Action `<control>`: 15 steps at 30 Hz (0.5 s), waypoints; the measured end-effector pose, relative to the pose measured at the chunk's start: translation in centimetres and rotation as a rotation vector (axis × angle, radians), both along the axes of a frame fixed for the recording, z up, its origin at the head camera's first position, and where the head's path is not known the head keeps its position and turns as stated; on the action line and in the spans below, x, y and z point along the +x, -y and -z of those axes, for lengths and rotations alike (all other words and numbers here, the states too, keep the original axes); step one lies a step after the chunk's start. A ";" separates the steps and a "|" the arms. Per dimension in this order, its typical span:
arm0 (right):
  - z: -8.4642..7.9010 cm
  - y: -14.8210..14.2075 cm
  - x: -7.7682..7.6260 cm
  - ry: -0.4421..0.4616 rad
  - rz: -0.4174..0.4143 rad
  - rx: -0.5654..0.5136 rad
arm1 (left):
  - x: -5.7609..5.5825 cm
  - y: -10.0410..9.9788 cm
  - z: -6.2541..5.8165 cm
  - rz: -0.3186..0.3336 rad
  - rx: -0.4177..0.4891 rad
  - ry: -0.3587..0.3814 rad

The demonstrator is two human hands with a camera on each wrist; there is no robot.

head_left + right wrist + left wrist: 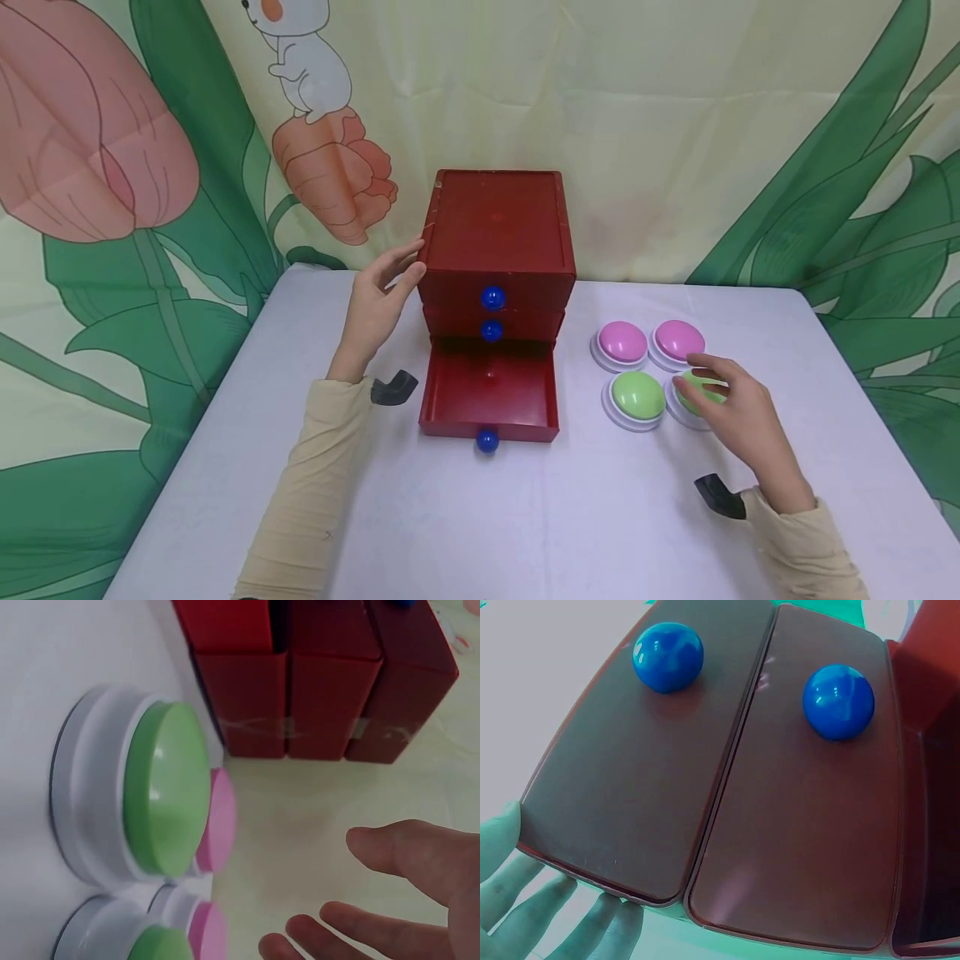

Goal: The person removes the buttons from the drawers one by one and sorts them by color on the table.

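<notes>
A dark red drawer unit (497,218) has three stacked drawers, each with a round blue knob (492,297). Its bottom drawer (489,404) is pulled out, with nothing visible inside; the upper two are closed. My left hand (375,304) rests against the unit's upper left side, fingers extended and thumb near the front edge. Over the near right green push button (703,388) hovers my right hand (741,414), its fingers loosely bent and holding nothing. In the right wrist view the thumb and fingers (405,851) are apart from the green button (169,787).
Another green button (638,395) stands beside it, with two pink buttons (623,342) behind, all on white bases. White cloth covers the table (450,517). A printed curtain (637,142) hangs behind the drawer unit.
</notes>
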State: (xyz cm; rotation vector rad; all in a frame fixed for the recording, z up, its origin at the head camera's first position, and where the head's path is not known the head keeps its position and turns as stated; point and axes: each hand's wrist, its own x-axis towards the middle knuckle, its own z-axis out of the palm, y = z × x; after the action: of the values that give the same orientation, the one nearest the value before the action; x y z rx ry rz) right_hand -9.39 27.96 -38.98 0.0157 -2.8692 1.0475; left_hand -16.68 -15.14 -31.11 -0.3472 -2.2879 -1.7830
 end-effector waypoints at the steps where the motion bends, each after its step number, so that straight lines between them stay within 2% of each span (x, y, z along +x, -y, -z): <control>1: -0.1 0.2 0.0 -0.006 -0.007 -0.002 | 0.0 0.0 0.0 0.000 0.001 -0.002; 9: -0.5 2.2 0.1 -0.038 -0.059 -0.031 | -0.1 0.1 0.1 0.004 0.014 -0.007; 15: -1.2 3.3 0.1 0.003 -0.105 -0.065 | -0.2 0.1 0.2 0.005 0.009 -0.001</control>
State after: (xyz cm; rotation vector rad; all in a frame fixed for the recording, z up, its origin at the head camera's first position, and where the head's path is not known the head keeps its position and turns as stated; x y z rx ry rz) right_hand -9.34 24.63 -37.81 0.1616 -2.8629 1.1590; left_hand -16.89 -15.19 -31.27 -0.3530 -2.2796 -1.7946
